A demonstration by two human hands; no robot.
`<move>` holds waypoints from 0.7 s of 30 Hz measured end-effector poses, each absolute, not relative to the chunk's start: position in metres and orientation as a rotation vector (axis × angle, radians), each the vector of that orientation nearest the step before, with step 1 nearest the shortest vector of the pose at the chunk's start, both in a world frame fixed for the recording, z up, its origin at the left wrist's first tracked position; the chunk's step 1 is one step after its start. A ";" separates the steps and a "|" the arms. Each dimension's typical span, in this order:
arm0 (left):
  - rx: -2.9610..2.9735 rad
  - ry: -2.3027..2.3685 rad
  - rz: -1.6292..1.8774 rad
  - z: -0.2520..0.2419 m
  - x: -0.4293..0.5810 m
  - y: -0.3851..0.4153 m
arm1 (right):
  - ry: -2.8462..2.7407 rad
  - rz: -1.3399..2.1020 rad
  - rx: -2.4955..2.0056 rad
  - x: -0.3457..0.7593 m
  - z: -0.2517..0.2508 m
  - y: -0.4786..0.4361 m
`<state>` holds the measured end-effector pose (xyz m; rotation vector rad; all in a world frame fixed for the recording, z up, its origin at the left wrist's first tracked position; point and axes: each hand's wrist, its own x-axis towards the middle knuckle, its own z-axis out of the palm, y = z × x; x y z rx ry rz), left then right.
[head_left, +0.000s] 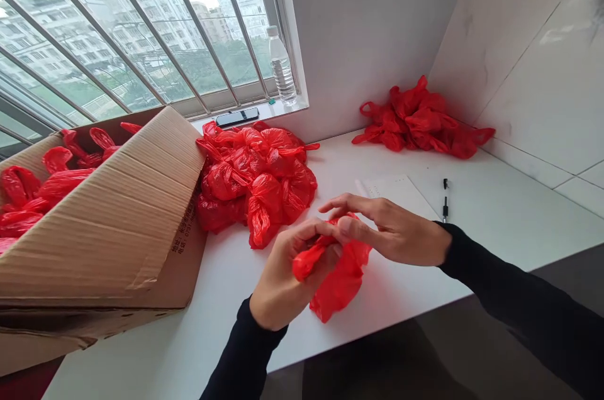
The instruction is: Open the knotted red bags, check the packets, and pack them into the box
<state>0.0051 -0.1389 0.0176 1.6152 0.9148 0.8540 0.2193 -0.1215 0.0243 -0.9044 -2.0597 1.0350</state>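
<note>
A red plastic bag (340, 283) hangs just above the white table near its front edge. My left hand (292, 268) is closed around the gathered neck of this bag, and a twisted end of red plastic pokes out of the fist. From the right, my right hand (391, 230) meets it, thumb and fingers bent around the top of the same bag beside the left fingertips. What the bag holds is hidden. Behind my left hand lies a heap of filled, knotted red bags (257, 167).
An open cardboard box (127, 217) with red bags stands at left. Loose red bags (419, 117) lie in the back corner. Paper (399, 195) and an uncapped pen (445, 206) are on the table (509, 211). A water bottle (283, 73) and phone (237, 117) rest on the windowsill.
</note>
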 end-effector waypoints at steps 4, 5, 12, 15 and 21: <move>2.173 1.089 1.191 -0.002 0.007 -0.140 | -1.902 1.337 -0.988 0.213 0.000 -0.107; 2.294 1.089 1.277 -0.009 0.007 -0.139 | -1.889 1.435 -0.959 0.212 -0.005 -0.106; 2.433 1.045 1.418 -0.031 0.000 -0.136 | -1.876 1.498 -0.825 0.206 -0.015 -0.103; 2.434 1.047 1.413 -0.029 -0.003 -0.137 | -1.822 1.374 -0.827 0.203 -0.008 -0.105; 2.400 1.156 1.274 -0.036 -0.003 -0.147 | -1.637 1.276 -0.875 0.198 -0.005 -0.115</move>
